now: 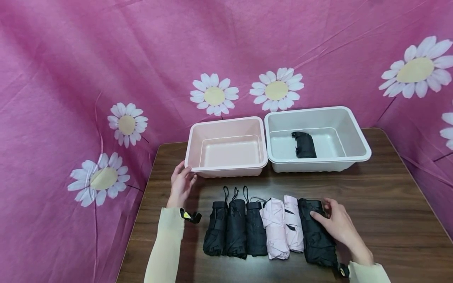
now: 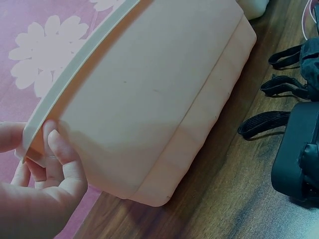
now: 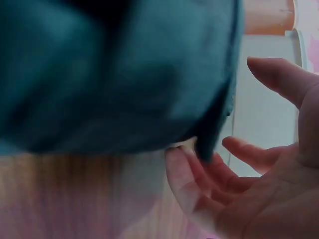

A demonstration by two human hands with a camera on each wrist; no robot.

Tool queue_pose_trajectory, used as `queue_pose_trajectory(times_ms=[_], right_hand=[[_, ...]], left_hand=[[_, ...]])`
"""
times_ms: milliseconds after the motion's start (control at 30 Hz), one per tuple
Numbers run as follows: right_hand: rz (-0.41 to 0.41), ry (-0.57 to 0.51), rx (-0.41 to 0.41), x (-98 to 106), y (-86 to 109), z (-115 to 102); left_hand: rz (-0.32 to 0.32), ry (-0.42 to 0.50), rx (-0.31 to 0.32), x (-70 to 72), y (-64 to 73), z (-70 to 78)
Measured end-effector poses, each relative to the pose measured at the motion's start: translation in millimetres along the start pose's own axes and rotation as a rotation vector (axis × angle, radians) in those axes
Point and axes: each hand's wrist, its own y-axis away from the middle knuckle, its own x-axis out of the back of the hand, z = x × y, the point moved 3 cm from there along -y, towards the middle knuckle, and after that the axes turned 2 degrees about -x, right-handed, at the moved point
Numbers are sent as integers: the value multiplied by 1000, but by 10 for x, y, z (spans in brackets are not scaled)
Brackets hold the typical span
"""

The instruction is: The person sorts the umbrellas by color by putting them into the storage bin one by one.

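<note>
At the front left corner of the pink bin (image 1: 226, 172), my left hand (image 1: 181, 182) pinches the rim; the left wrist view shows the fingers (image 2: 65, 154) bent under the lip. My right hand (image 1: 337, 220) is at the rightmost black folded umbrella (image 1: 315, 236), thumb over its upper side. In the right wrist view this umbrella (image 3: 114, 79) looms blurred and close, with the thumb spread away from the loosely bent fingers. To its left lie two pale pink folded umbrellas (image 1: 275, 230), then three black folded umbrellas (image 1: 236, 230) with wrist loops pointing at the bins.
A white bin (image 1: 320, 165) stands right beside the pink one, with one small black folded umbrella (image 1: 304, 145) inside. Both are at the back of the brown wooden table (image 1: 393, 220). Behind hangs a pink cloth (image 1: 170, 51) with daisies.
</note>
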Motion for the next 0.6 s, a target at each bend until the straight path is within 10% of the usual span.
queue_pose_trajectory(times_ms=[600], right_hand=[[-199, 92, -152, -136, 77, 32]], left_hand=[[1, 1, 12, -4, 4, 11]])
